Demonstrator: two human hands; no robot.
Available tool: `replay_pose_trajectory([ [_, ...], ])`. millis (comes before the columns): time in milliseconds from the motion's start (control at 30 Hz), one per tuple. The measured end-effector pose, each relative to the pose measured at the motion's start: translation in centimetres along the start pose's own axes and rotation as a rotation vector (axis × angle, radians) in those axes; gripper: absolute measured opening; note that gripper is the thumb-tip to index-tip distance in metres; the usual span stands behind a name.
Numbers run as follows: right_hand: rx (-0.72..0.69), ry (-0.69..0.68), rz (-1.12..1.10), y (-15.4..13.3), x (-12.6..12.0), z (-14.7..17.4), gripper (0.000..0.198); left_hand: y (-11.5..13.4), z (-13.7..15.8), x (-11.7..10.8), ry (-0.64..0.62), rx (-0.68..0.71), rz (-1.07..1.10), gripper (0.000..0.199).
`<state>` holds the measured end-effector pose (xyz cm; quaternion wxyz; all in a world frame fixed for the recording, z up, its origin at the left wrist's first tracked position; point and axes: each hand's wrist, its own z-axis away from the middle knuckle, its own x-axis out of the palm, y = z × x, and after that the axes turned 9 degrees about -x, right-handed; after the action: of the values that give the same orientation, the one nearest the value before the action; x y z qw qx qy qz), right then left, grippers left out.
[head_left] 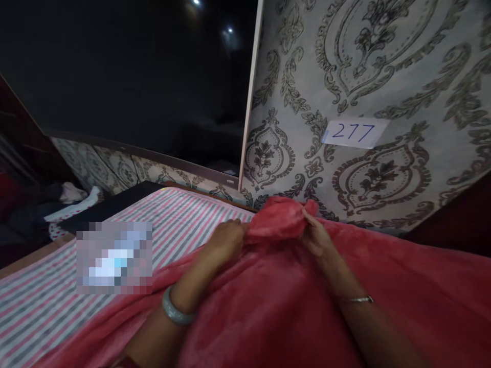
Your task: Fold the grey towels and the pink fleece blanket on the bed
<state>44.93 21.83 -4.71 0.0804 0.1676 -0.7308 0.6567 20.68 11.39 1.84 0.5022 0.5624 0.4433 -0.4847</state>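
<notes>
A red plush blanket (268, 301) spreads over the near part of the surface and off to the right. My left hand (229, 240) is closed on a gathered fold of it, knuckles up, with a pale bangle on the wrist. My right hand (317, 236) pinches the same blanket a little to the right, with a thin silver bracelet on that wrist. Between and just beyond the two hands the fabric bunches up into a raised lump. Under the blanket's left side lies a striped sheet (180, 220) in pink, grey and white.
A large dark television (134, 76) stands behind the surface. Patterned wallpaper (291, 92) covers the wall, with a paper label (355, 133) reading 277. A blurred-out object (114, 258) lies on the sheet. Dark, cluttered items sit at the far left.
</notes>
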Motion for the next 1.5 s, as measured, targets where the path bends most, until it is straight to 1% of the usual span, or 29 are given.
replay_pose_trajectory([
  [33, -0.040, -0.020, -0.007, -0.2, 1.0, -0.9, 0.033, -0.6, -0.2, -0.3, 0.057, -0.080, -0.008, 0.026],
  [100, -0.096, -0.100, -0.005, -0.2, 3.7, -3.0, 0.041, -2.2, -0.7, -0.8, 0.164, -0.284, -0.036, 0.033],
  [133, -0.114, -0.141, -0.002, 0.1, 5.3, -4.1, 0.045, -3.1, -0.9, -0.8, 0.195, -0.377, -0.050, 0.035],
  [200, -0.115, -0.167, 0.002, 0.9, 8.8, -6.3, 0.049, -5.0, -1.4, -0.6, 0.206, -0.496, -0.066, 0.038],
  [267, -0.111, -0.176, 0.100, 2.1, 12.1, -8.2, 0.052, -6.3, -1.7, -0.1, 0.185, -0.551, -0.071, 0.037],
  [333, -0.135, -0.213, 0.324, 3.3, 14.8, -9.8, 0.054, -6.9, -1.8, 0.3, 0.190, -0.583, -0.066, 0.036],
  [400, -0.166, -0.262, 0.536, 4.6, 16.6, -10.9, 0.053, -6.8, -2.0, 0.7, 0.209, -0.590, -0.042, 0.037],
  [467, -0.174, -0.304, 0.661, 5.8, 17.5, -11.5, 0.048, -6.5, -2.2, 1.3, 0.188, -0.511, 0.010, 0.038],
  [533, -0.172, -0.362, 0.766, 6.8, 17.7, -11.7, 0.041, -6.5, -2.4, 2.1, 0.119, -0.416, 0.036, 0.036],
  [600, -0.175, -0.443, 0.905, 7.6, 17.5, -11.6, 0.032, -6.9, -2.6, 3.1, 0.062, -0.380, 0.022, 0.034],
  [667, -0.189, -0.520, 1.046, 8.0, 17.3, -11.5, 0.025, -7.6, -2.6, 3.9, 0.064, -0.418, 0.001, 0.034],
  [700, -0.201, -0.547, 1.111, 8.0, 17.1, -11.4, 0.025, -7.9, -2.6, 4.3, 0.081, -0.446, -0.004, 0.035],
  [800, -0.251, -0.592, 1.272, 7.3, 16.2, -11.3, 0.031, -8.3, -2.6, 4.9, 0.121, -0.517, -0.016, 0.039],
  [867, -0.279, -0.616, 1.351, 6.2, 15.2, -11.1, 0.035, -8.3, -2.6, 5.1, 0.140, -0.535, -0.040, 0.040],
  [967, -0.305, -0.664, 1.440, 4.5, 13.3, -10.7, 0.037, -8.9, -2.6, 4.5, 0.168, -0.608, -0.034, 0.043],
  [1067, -0.333, -0.679, 1.500, 4.0, 11.6, -9.2, 0.037, -11.1, -2.3, 3.1, 0.090, -0.755, 0.076, 0.046],
  [1133, -0.363, -0.642, 1.530, 4.5, 11.0, -7.5, 0.040, -12.9, -1.9, 2.1, 0.029, -0.824, 0.118, 0.043],
  [1167, -0.383, -0.607, 1.547, 4.9, 10.8, -6.6, 0.041, -13.6, -1.8, 1.6, 0.006, -0.837, 0.125, 0.040],
  [1233, -0.433, -0.523, 1.583, 5.7, 10.6, -5.1, 0.042, -14.7, -1.5, 1.1, -0.035, -0.823, 0.142, 0.034],
  [1333, -0.513, -0.462, 1.616, 6.1, 10.2, -3.9, 0.038, -14.7, -1.4, 0.9, -0.068, -0.755, 0.184, 0.022],
  [1400, -0.544, -0.488, 1.619, 5.8, 9.8, -3.9, 0.037, -14.2, -1.5, 1.0, -0.064, -0.703, 0.212, 0.016],
  [1500, -0.578, -0.544, 1.608, 5.2, 9.2, -4.2, 0.036, -13.3, -1.5, 1.0, -0.057, -0.612, 0.268, 0.015],
])
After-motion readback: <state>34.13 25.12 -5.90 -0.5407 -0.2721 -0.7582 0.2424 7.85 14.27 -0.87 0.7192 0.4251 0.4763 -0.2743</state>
